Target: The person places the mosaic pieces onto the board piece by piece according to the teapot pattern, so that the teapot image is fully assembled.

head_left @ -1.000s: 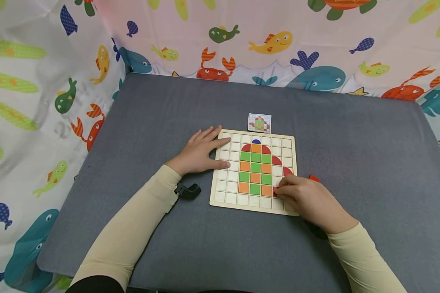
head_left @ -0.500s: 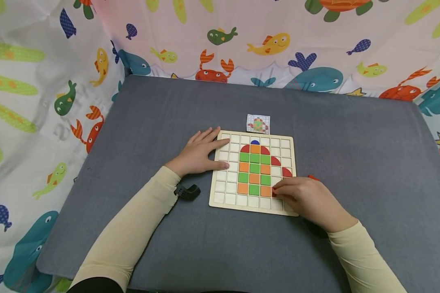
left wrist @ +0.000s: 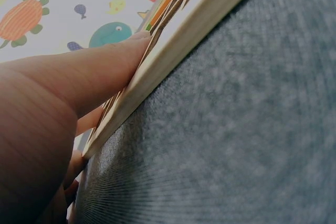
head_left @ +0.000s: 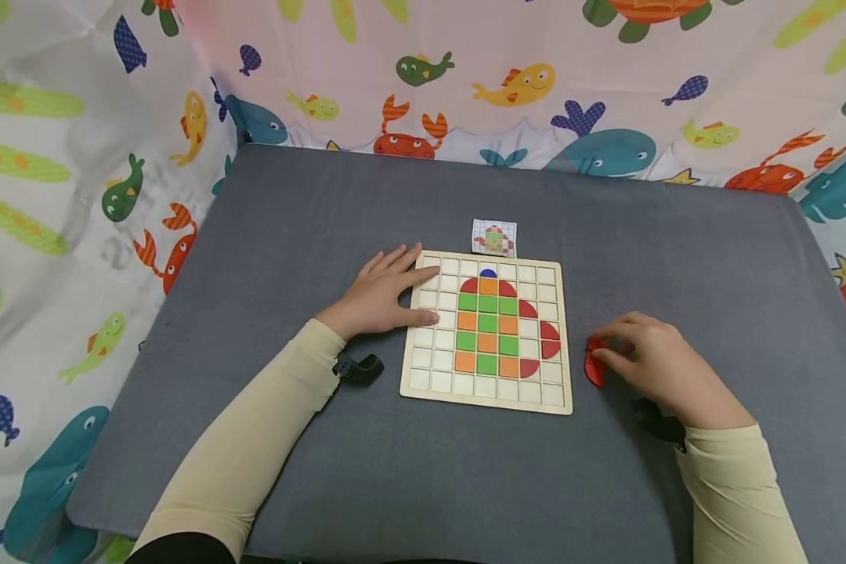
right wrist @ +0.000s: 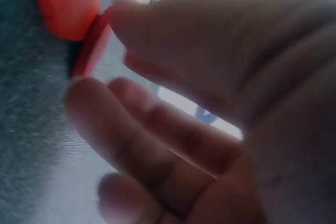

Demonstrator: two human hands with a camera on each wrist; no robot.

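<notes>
A pale wooden grid board (head_left: 463, 382) lies on the table, with green, orange, red and blue tiles set in its cells. My left hand (head_left: 379, 300) rests spread on its left edge, thumb and fingers straight; in the left wrist view the thumb (left wrist: 105, 66) lies along the rim. To the right of the board, my right hand (head_left: 652, 364) reaches down over a small group of red tiles (head_left: 594, 364). In the right wrist view, which is blurred, a red tile (right wrist: 92, 48) sits between thumb tip and a fingertip, beside another red piece (right wrist: 68, 3).
A small printed card (head_left: 494, 237) with a coloured grid pattern lies just behind the board. Grey cloth covers the table (head_left: 359, 470). A curtain (head_left: 352, 47) printed with sea animals hangs behind it and on the left.
My right hand has left the board's lower right and moved right to the red tiles. Red rounded tiles it had covered now show on the board. My left hand stays put.
</notes>
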